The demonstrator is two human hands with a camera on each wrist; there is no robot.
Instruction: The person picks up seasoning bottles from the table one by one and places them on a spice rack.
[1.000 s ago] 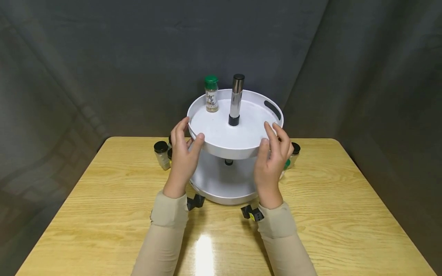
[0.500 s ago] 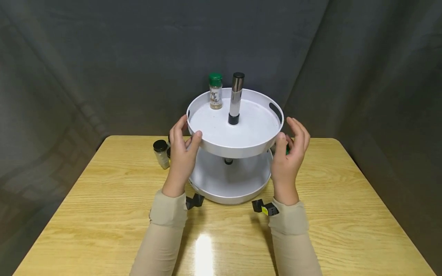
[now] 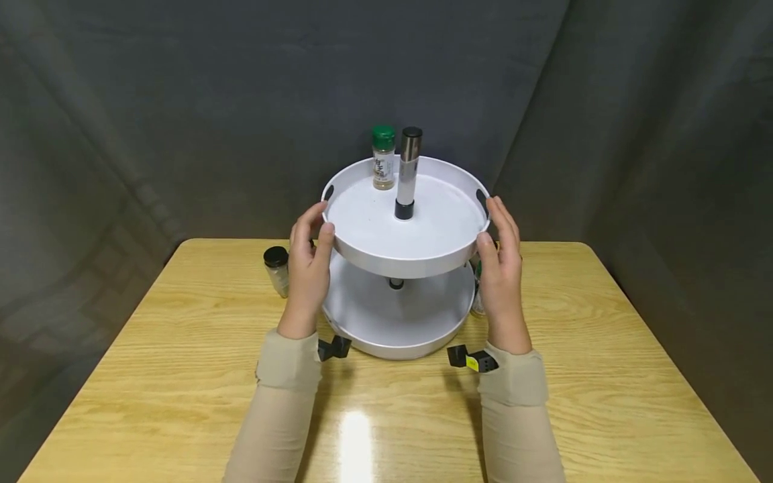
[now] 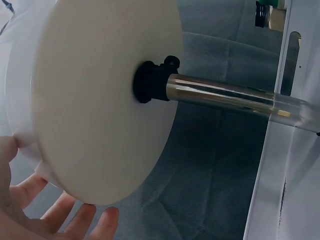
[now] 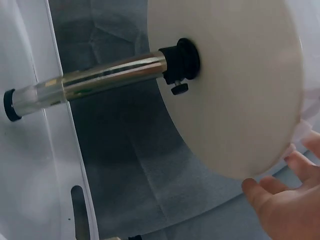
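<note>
A two-tier round white stand has an upper tray [image 3: 362, 231] and a lower tray [image 3: 398, 318] on a metal post [image 3: 407, 181]. At the back of the upper tray stands an upright spice bottle [image 3: 383, 168] with a green cap. My left hand [image 3: 309, 275] rests its thumb and fingers along the outside of the upper tray's left rim. On the opposite side, my right hand [image 3: 506, 285] touches the right rim with its fingertips, near a handle slot. Both wrist views show the upper tray's pale underside [image 4: 100, 125], with spread fingers at its edge.
A black-capped jar [image 3: 278, 272] stands on the wooden table [image 3: 199, 376] left of the stand. Behind my right hand a green-capped bottle [image 3: 478, 302] is partly hidden. Dark grey curtains [image 3: 241, 100] hang around the table.
The upper tray has turned, carrying the green-capped bottle rightward at the back and the right handle slot forward. My right hand went from the front rim outward, then onto the right rim.
</note>
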